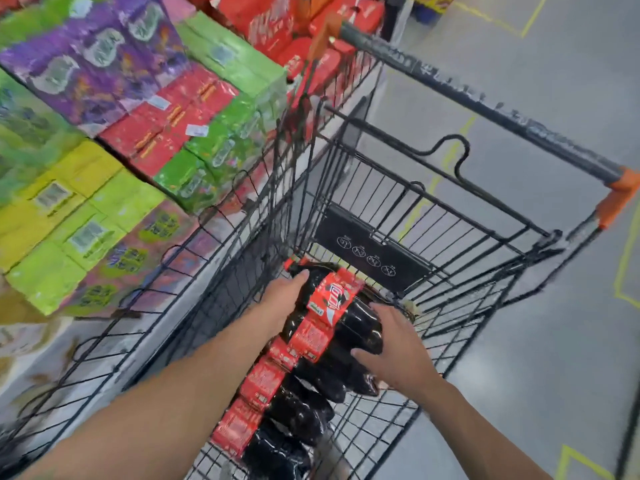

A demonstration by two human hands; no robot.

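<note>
Down in the head view, both of my hands are inside the wire cart [367, 244], holding one cola bottle [360, 327] with a red label. My left hand [285, 297] cups the bottle's shoulder, its fingers [300, 277] curled over the dark plastic just below the red cap. My right hand [398, 344] wraps the bottle's lower body, fingers [381, 311] spread and bent across the top and the thumb tucked against the near side. The bottle lies tilted, cap toward the far left corner of the cart, right over the other cola bottles [301, 414], which lie in a row along the cart's bottom; I cannot tell whether it touches them. Just beside the cart on my left stand stacked packs [104, 67] in purple, green, red and yellow wrap. Grey floor [519, 375] with yellow lines lies to my right.
</note>
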